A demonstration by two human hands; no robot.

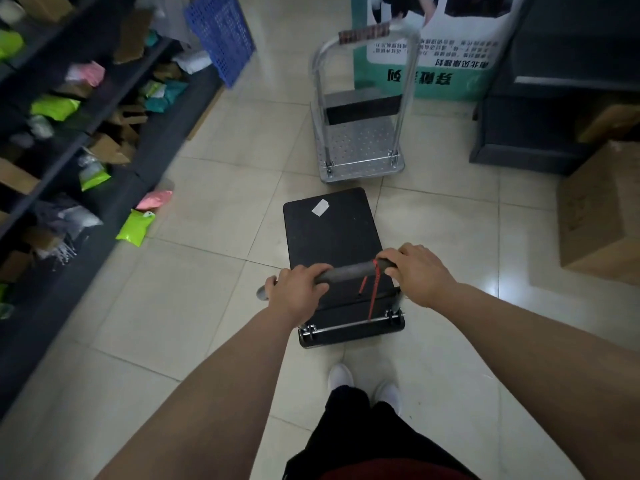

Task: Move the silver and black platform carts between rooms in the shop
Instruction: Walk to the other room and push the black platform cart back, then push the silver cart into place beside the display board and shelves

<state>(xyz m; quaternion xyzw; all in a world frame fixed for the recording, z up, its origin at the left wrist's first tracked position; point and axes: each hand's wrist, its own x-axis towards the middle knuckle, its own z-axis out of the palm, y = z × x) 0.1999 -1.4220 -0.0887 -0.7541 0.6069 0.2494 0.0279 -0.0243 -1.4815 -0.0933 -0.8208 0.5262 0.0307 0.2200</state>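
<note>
On pale floor tiles (pixel 221 306), just short of the parked silver cart (pixel 360 147): black platform cart (pixel 332 233), deck bare but for a white label, so probably light and quick to swing on its casters (wheels hidden). Best held wide on the padded handle (pixel 346 271). Left hand (pixel 294 292) and right hand (pixel 419 271) wrapped closed around it, arms outstretched.

Two platform carts, one black cart (pixel 332 230), one silver cart (pixel 360 147), my two hands, left hand (pixel 296 289), right hand (pixel 417 271), one blue crate (pixel 221 32)
</note>
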